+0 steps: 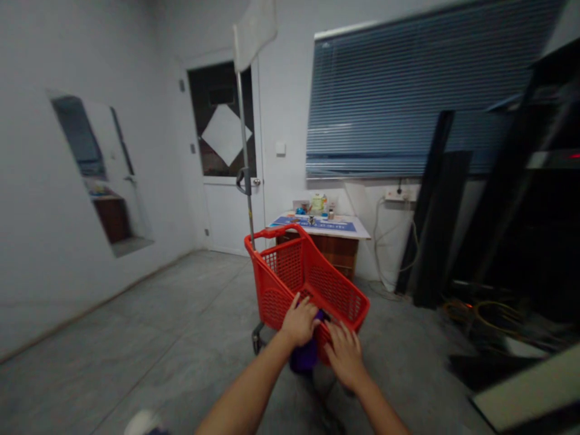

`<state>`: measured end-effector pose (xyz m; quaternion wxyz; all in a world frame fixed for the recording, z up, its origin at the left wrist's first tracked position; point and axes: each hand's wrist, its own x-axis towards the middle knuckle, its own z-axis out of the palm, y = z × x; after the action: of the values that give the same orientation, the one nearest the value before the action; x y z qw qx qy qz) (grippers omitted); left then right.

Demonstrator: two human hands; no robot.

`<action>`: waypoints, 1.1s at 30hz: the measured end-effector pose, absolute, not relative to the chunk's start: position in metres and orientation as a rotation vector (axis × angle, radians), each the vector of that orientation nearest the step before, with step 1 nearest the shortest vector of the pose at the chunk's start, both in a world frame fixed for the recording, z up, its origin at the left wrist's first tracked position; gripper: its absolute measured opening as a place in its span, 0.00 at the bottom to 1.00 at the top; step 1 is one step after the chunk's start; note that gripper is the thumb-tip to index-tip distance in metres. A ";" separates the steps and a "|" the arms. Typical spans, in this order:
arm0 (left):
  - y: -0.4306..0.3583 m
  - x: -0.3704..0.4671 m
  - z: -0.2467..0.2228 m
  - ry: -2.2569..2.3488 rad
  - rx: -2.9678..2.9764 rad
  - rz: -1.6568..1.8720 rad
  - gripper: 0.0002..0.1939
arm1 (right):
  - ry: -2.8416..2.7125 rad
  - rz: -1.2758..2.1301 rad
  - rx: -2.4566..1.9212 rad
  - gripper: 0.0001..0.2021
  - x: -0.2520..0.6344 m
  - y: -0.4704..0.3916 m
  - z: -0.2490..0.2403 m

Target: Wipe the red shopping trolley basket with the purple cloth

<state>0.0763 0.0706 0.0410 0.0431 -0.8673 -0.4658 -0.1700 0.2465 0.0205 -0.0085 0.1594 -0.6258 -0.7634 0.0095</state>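
A small red plastic shopping cart point(272, 308) with lattice sides stands on the floor, its low end toward me. My left hand point(299, 321) lies over the rim of that end, fingers bent across the edge. To its right, my right hand point(345, 353) has its fingers curled over the same rim. Between the two hands a purple item point(306, 356) hangs on the outside of the cart; its kind is hard to make out, and my left hand partly hides it. A pole with a pale flag point(256, 33) rises by the cart's handle.
Behind the cart stands a brown desk point(365, 231) with bottles and small things on top. A white door point(231, 211) is at the back and a mirror point(102, 175) on the left wall. Dark panels point(441, 229) and cables point(498, 317) crowd the right side.
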 end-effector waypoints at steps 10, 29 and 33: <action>0.073 0.078 0.043 -1.423 -2.633 -0.459 0.15 | -2.176 -0.022 -1.785 0.27 0.243 0.023 -0.014; 0.087 0.071 0.043 -1.495 -2.637 -0.441 0.15 | -2.209 0.068 -1.783 0.28 0.249 0.023 -0.010; 0.090 0.069 0.043 -1.497 -2.633 -0.432 0.14 | -2.213 0.003 -1.711 0.28 0.260 0.026 -0.018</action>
<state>0.0694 0.0900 0.0431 0.0411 -0.8598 -0.4889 -0.1412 0.2605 0.0258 -0.0177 0.1712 -0.6025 -0.7795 0.0011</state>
